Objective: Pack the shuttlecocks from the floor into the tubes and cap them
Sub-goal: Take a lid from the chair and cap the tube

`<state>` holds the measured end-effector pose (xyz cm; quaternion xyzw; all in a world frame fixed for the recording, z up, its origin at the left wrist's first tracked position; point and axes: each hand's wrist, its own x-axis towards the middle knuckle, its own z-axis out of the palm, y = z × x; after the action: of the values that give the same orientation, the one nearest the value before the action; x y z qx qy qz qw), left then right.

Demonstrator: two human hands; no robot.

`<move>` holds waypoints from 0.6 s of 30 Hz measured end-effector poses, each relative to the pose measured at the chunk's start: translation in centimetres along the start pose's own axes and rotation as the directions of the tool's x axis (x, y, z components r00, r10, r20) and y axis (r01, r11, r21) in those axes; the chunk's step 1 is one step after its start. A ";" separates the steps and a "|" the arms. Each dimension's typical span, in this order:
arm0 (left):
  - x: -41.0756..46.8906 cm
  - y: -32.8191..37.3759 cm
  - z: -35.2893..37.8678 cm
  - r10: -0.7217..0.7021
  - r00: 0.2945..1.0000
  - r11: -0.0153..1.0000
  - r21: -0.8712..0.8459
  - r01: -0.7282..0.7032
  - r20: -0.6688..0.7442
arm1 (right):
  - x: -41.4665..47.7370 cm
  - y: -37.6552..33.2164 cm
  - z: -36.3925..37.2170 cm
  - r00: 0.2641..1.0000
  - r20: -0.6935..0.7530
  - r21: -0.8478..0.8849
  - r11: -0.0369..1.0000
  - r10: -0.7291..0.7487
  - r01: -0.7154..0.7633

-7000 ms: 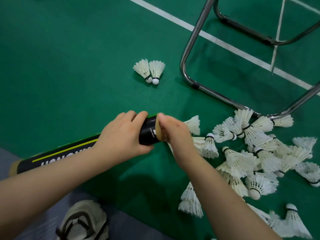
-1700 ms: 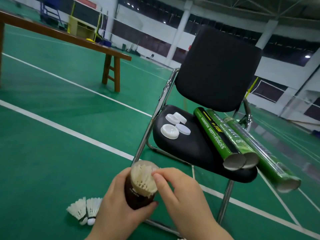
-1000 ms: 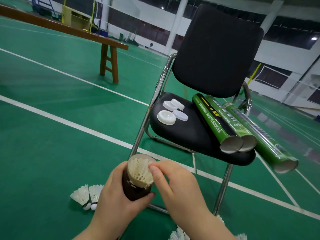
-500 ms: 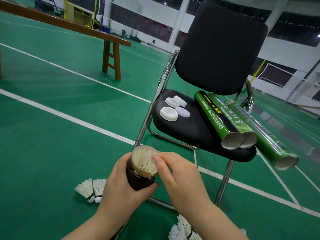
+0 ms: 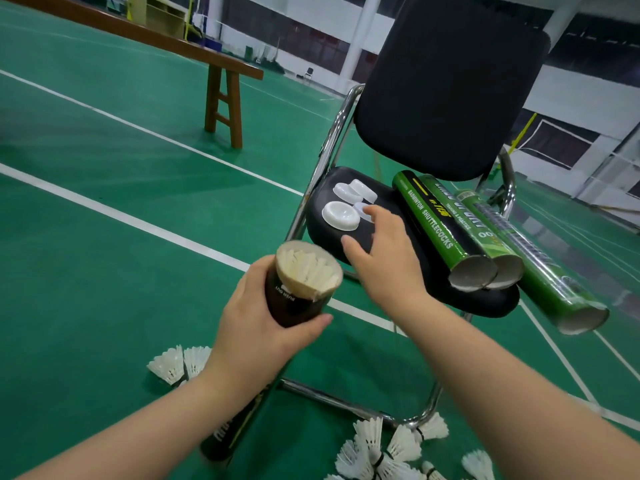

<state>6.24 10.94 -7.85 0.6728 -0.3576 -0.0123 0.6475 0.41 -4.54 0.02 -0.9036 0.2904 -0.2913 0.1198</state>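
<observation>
My left hand [image 5: 256, 327] grips a black shuttlecock tube [image 5: 294, 299] near its open top, where white feathers fill the mouth. My right hand [image 5: 384, 254] reaches over the chair seat [image 5: 460, 289], fingers stretched onto a flat white cap [image 5: 362, 208]. A larger white cap [image 5: 341, 215] and two more caps [image 5: 356, 190] lie beside it. Three green tubes [image 5: 440, 226] lie on the seat with open ends toward me. Loose white shuttlecocks [image 5: 381, 452] lie on the floor at the bottom, and two shuttlecocks [image 5: 178, 363] lie left of my wrist.
The black chair has a chrome frame [image 5: 332, 140] whose floor rail [image 5: 346, 400] runs under my arms. A wooden bench [image 5: 221, 98] stands at the back left. White court lines cross the green floor [image 5: 104, 271].
My right hand left the tube's mouth and reached forward onto the caps on the chair seat. The left hand keeps holding the black tube.
</observation>
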 end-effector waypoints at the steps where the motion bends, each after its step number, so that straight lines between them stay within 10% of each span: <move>1: 0.4 0.0 0.2 0.005 1.000 1.000 0.002 -0.005 -0.007 | 1.2 0.0 0.4 1.000 0.018 -0.060 0.998 -0.011 0.012; 11: 0.2 -3.1 1.3 -0.107 0.994 0.994 -0.030 0.107 -0.001 | 8.8 0.6 5.6 0.929 0.363 -0.445 0.862 -0.074 0.243; 18: -1.2 -4.5 1.3 -0.141 0.990 0.990 0.000 0.141 0.011 | 6.6 -0.1 5.0 0.961 0.098 -0.239 0.931 -0.260 0.277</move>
<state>6.87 10.01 -12.53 0.6961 -0.3126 -0.0619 0.6433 7.75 -8.16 -0.97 -0.9516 0.1945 -0.2365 -0.0267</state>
